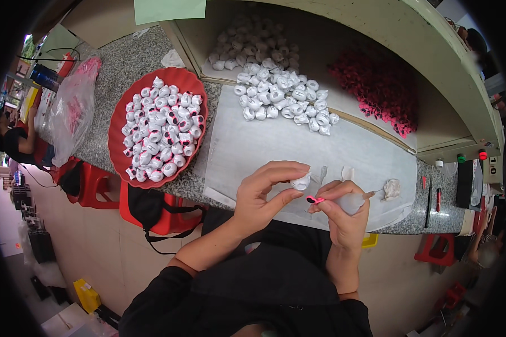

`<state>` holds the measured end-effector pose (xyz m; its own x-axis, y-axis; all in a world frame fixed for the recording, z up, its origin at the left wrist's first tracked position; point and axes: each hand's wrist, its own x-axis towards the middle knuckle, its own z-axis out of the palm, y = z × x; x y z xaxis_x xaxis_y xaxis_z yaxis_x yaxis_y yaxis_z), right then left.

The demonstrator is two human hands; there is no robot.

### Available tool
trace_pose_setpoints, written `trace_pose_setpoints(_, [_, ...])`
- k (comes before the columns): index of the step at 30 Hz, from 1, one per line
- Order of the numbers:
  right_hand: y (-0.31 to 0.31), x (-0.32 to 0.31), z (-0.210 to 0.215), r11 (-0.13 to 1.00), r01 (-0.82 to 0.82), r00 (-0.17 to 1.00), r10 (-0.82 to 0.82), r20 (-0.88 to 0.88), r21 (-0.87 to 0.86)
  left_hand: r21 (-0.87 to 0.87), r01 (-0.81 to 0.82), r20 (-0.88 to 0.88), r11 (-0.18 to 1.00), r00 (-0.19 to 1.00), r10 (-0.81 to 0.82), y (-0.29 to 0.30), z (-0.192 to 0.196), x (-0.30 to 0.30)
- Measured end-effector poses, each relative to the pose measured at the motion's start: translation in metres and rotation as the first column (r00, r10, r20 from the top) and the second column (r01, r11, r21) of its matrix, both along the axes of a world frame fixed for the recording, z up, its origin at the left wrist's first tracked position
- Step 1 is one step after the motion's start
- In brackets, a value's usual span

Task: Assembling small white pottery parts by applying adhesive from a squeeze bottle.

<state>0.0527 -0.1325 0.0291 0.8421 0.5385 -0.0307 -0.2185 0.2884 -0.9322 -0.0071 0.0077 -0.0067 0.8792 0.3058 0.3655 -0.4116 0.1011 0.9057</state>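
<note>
My left hand (264,194) pinches a small white hollow molded piece (301,182) between thumb and fingertips. Just to its right, my right hand (344,216) grips a tiny pink-and-black piece shaped like sunglasses (315,200) at its fingertips. A translucent bottle with a thin tip (354,203) is also tucked in that hand, its tip pointing right. The two small pieces are close together but apart, above a white paper sheet (225,163). On the left, a red scalloped tray (116,132) is heaped with white pieces, many bearing pink-and-black parts.
Plain white pieces (281,92) are piled at the sheet's back and into a shelf. Pink-and-black parts (376,90) fill the shelf's right side. A crumpled tissue (392,190) lies right, near pens (438,199). A red stool (152,216) with a black bag stands below the table.
</note>
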Motion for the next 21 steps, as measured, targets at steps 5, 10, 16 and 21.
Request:
trace_pose_setpoints(5, [0.002, 0.003, -0.001, 1.000, -0.023, 1.000, 0.023, -0.017, -0.012, 0.190, -0.027, -0.027, 0.981, 0.999, 0.033, 0.001, 0.008, -0.001])
trace_pose_setpoints(10, [0.002, 0.005, -0.003, 0.999, -0.019, 0.999, 0.017, -0.041, -0.039, 0.317, -0.001, -0.012, 0.949, 1.000, 0.006, 0.004, 0.010, 0.002])
trace_pose_setpoints(16, [0.004, 0.002, -0.007, 0.997, 0.018, 1.000, -0.017, 0.024, -0.070, 0.095, 0.071, -0.019, 0.993, 0.997, -0.070, 0.000, 0.005, 0.001])
trace_pose_setpoints(21, [0.002, -0.001, -0.008, 0.997, 0.056, 0.994, -0.050, 0.097, -0.058, -0.431, 0.151, -0.104, 0.889, 0.971, -0.215, -0.004, 0.013, 0.000])
